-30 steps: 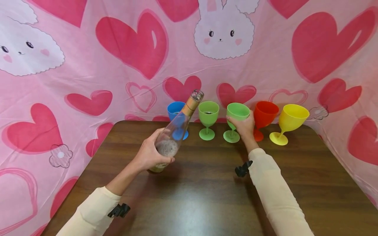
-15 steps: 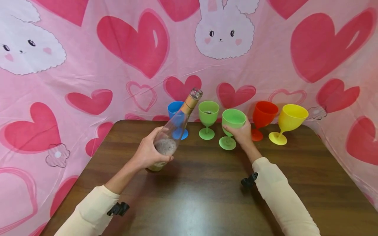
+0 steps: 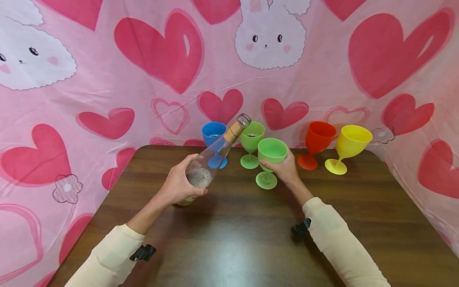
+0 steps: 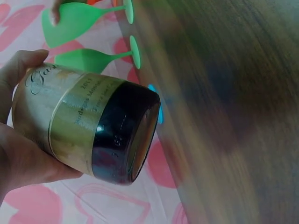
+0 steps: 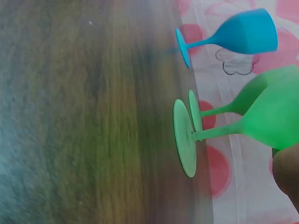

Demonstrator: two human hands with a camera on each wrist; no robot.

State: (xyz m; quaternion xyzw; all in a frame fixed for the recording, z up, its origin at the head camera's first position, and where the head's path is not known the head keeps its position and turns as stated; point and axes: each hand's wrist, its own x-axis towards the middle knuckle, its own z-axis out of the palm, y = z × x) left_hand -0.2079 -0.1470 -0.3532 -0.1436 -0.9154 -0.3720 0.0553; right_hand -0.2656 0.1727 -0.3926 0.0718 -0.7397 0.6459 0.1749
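Observation:
My left hand [image 3: 181,181] grips a clear glass wine bottle [image 3: 212,161] around its lower body, tilted with its neck up to the right. Frothy liquid sits low inside it. In the left wrist view the bottle's label [image 4: 74,112] and dark base [image 4: 126,135] show, raised off the table. My right hand [image 3: 285,167] holds a green goblet [image 3: 273,148] by its bowl from the right side, upright. Its foot [image 5: 184,140] shows in the right wrist view. Behind it stands another green goblet [image 3: 249,160] with dark liquid inside, and behind the bottle a blue goblet [image 3: 214,129], also with liquid.
A red goblet [image 3: 320,135] and a yellow goblet [image 3: 353,139] stand on the right along the back edge of the brown wooden table [image 3: 229,239]. A pink cloth [image 3: 222,48] with hearts and rabbits hangs right behind the table.
My right hand has brought the green goblet leftward and toward me, away from the red one. The bottle in my left hand has tilted slightly further right.

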